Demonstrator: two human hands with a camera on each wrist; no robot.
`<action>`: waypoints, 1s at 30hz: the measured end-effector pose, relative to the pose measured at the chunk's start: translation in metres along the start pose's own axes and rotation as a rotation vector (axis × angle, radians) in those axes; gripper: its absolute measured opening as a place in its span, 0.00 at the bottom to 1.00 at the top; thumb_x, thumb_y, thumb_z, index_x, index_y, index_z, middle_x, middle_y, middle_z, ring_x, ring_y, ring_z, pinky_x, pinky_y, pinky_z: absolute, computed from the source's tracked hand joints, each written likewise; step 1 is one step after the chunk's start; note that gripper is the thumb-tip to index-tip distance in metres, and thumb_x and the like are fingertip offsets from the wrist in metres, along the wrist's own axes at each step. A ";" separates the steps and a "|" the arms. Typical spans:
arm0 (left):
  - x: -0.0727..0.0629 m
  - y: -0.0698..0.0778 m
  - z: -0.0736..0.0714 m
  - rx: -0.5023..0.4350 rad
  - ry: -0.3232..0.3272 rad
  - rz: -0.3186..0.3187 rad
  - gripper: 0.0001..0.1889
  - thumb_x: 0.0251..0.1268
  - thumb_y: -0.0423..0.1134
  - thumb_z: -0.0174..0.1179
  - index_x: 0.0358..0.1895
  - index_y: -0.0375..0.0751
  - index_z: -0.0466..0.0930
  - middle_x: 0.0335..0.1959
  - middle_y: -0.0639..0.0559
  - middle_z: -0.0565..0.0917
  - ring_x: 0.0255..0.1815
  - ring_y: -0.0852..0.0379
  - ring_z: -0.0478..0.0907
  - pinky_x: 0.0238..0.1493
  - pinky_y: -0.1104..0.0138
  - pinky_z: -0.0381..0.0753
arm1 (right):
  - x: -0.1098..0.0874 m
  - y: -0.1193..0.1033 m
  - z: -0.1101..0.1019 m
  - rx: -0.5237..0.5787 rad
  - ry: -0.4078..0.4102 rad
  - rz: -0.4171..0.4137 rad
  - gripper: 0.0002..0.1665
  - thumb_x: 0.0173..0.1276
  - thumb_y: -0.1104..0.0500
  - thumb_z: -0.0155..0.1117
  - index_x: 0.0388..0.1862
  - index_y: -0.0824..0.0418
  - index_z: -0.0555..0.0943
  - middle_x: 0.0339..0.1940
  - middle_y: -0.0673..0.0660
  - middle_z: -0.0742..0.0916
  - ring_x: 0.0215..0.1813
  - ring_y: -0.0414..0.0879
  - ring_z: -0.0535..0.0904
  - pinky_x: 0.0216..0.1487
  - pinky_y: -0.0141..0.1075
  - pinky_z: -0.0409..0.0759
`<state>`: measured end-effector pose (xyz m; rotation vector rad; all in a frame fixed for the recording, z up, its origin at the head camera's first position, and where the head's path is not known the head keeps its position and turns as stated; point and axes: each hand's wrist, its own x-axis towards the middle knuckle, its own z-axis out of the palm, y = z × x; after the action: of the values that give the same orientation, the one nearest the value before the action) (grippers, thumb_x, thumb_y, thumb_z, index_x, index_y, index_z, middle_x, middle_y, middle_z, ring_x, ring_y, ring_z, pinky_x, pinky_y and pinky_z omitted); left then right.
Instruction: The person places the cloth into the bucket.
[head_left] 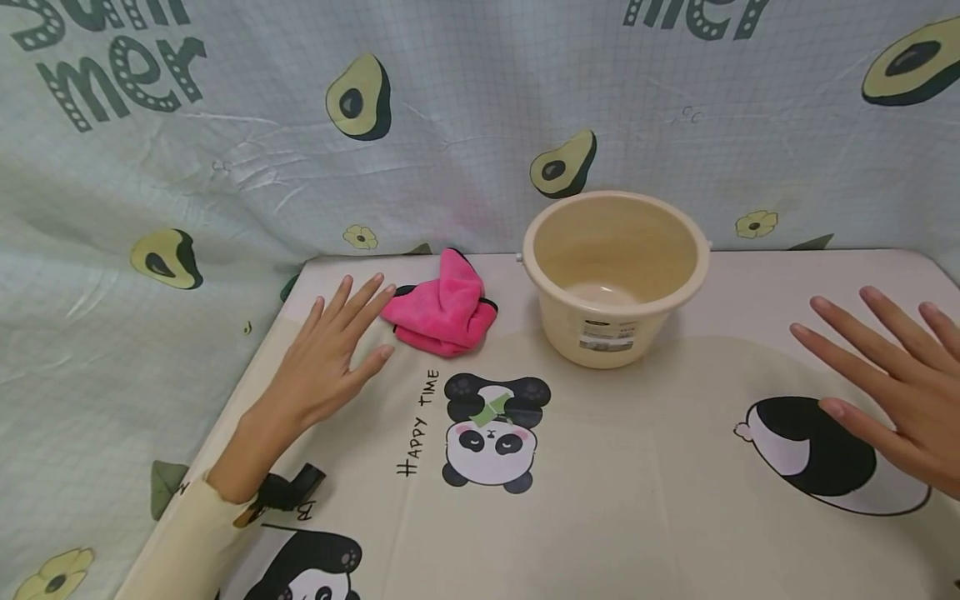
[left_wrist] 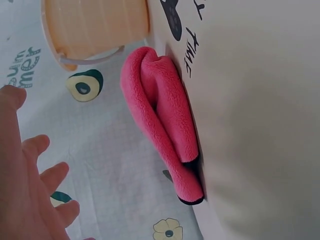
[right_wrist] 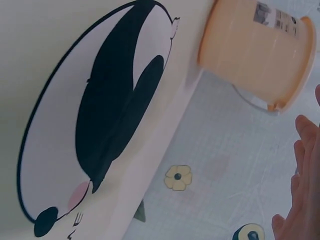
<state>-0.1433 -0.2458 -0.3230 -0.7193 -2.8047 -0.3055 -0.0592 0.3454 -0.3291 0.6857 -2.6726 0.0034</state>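
Observation:
My left hand (head_left: 324, 360) is spread with straight fingers at the left of the table, its fingertips beside a crumpled pink cloth (head_left: 444, 310) with black edging. In the left wrist view the folded cloth (left_wrist: 159, 110) lies on the table, apart from the fingers. A cream plastic bucket (head_left: 600, 337) with a label on its front stands upright at the back, just right of the cloth; its inside looks bare. Over on the right, my right hand (head_left: 900, 383) is also spread and holds nothing, above a printed panda. The bucket (right_wrist: 255, 50) shows beyond that hand's fingers in the right wrist view.
The light table cover (head_left: 600, 483) carries printed pandas and lettering. Behind and to the left hangs a pale curtain (head_left: 465, 100) with avocado prints, close behind the bucket. A dark strap mount (head_left: 288, 492) sits on the left wrist. The bucket's handle (right_wrist: 250, 99) hangs at its back.

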 end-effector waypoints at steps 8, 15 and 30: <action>0.012 0.004 0.000 -0.081 -0.018 -0.007 0.37 0.75 0.57 0.51 0.83 0.58 0.52 0.83 0.55 0.52 0.84 0.42 0.44 0.77 0.37 0.44 | 0.012 -0.002 -0.002 0.005 -0.054 0.016 0.47 0.73 0.25 0.42 0.85 0.37 0.45 0.86 0.46 0.45 0.85 0.53 0.33 0.80 0.57 0.27; 0.023 0.005 0.005 -0.134 -0.022 0.000 0.36 0.73 0.54 0.55 0.82 0.58 0.55 0.83 0.54 0.55 0.83 0.41 0.46 0.76 0.35 0.47 | 0.023 -0.004 -0.003 0.008 -0.074 0.006 0.48 0.73 0.28 0.46 0.85 0.38 0.45 0.86 0.47 0.43 0.85 0.54 0.32 0.80 0.55 0.27; 0.048 0.010 0.016 -0.234 0.007 0.034 0.35 0.72 0.56 0.55 0.80 0.59 0.59 0.80 0.55 0.60 0.82 0.46 0.53 0.76 0.42 0.56 | 0.049 -0.008 0.000 0.133 0.005 -0.035 0.41 0.79 0.32 0.43 0.85 0.41 0.50 0.86 0.50 0.49 0.85 0.57 0.39 0.81 0.53 0.31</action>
<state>-0.1821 -0.2112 -0.3242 -0.8112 -2.7755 -0.6367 -0.0944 0.3154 -0.3119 0.7725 -2.6736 0.1753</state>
